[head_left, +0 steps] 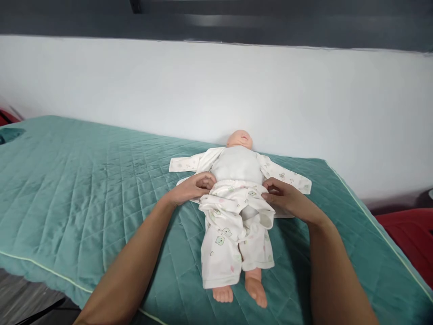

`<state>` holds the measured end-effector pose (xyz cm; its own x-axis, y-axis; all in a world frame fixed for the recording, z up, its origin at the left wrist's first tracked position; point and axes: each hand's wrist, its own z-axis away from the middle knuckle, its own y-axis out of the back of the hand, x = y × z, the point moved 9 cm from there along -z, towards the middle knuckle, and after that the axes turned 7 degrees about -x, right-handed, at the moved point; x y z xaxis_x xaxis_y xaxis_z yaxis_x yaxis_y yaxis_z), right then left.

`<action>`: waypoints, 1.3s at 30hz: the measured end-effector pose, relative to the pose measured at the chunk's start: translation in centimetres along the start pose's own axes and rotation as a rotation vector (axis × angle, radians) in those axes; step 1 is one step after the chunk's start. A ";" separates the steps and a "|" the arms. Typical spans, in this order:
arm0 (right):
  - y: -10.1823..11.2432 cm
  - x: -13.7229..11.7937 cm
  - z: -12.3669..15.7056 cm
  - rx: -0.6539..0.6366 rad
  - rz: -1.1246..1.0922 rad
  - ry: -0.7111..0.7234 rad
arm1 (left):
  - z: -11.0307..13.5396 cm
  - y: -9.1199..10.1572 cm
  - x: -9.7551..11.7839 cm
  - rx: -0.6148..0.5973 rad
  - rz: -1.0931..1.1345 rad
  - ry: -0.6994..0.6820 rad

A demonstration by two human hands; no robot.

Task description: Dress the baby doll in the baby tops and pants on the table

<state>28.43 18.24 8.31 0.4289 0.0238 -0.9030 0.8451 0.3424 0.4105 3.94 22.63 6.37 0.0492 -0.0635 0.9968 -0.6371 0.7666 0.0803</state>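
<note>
A baby doll (239,139) lies on its back, head toward the wall and bare feet toward me. White printed pants (221,241) cover its legs and reach up to the waist, bunched at the hips. Under its back and arms lies a white printed top (286,175), spread open with both sleeves out to the sides. My left hand (193,187) pinches the waistband at the doll's hip on the left. On the opposite hip, my right hand (282,198) has its fingers closed on the waistband too. Both sets of fingertips are partly hidden by the cloth.
A green quilted cover (101,189) lies beneath the doll. Behind it rises a white wall (135,85) with a dark band above. Red chairs or stools (411,232) stand past the right edge, and something red shows at the far left.
</note>
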 end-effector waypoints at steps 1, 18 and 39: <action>0.0 0.0 0.0 -0.003 -0.005 0.013 | 0.0 0.0 0.0 0.006 -0.018 0.008; 1.3 1.0 -0.7 0.225 -0.182 0.170 | -0.8 3.7 -2.3 0.498 -0.173 0.024; 0.6 4.0 -2.6 0.293 0.104 -0.124 | -4.7 3.7 -2.1 0.189 -0.541 0.295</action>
<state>29.82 21.01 4.55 0.5378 -0.0764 -0.8396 0.8430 0.0595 0.5346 5.05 28.63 4.57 0.5940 -0.2109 0.7763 -0.5860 0.5477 0.5972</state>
